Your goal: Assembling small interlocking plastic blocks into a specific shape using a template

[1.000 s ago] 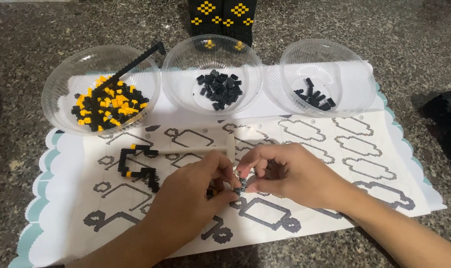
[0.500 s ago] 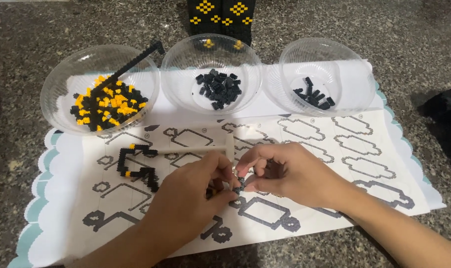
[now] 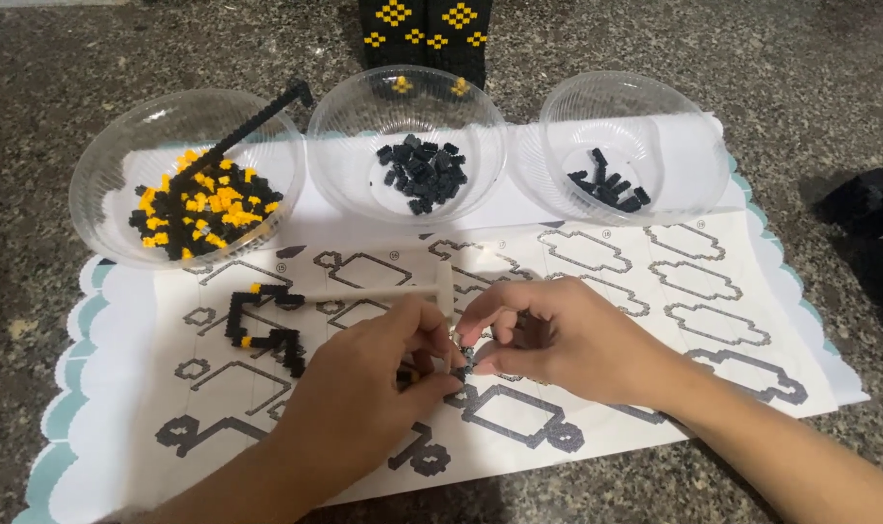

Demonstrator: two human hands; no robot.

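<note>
Head view: the left hand [image 3: 364,383] and right hand [image 3: 558,335] meet over the middle of a printed sheet [image 3: 655,281] of outline drawings, fingertips drawn together around a small dark piece [image 3: 458,367] that sits between them, just above the paper. Both hands are pinched shut on it, the thumbs and forefingers touching; the piece itself is mostly hidden and its shape cannot be told.

Left of the hands, a partly built black outline [image 3: 262,325] with a few yellow bits lies on the sheet. Beyond it stand three clear bowls in a row: the left bowl [image 3: 111,165] holds black and yellow bits and a black stick, the middle bowl [image 3: 354,126] black bits, the right bowl [image 3: 684,146] a few black bits. A black-and-yellow block [image 3: 422,24] stands behind the middle bowl.
</note>
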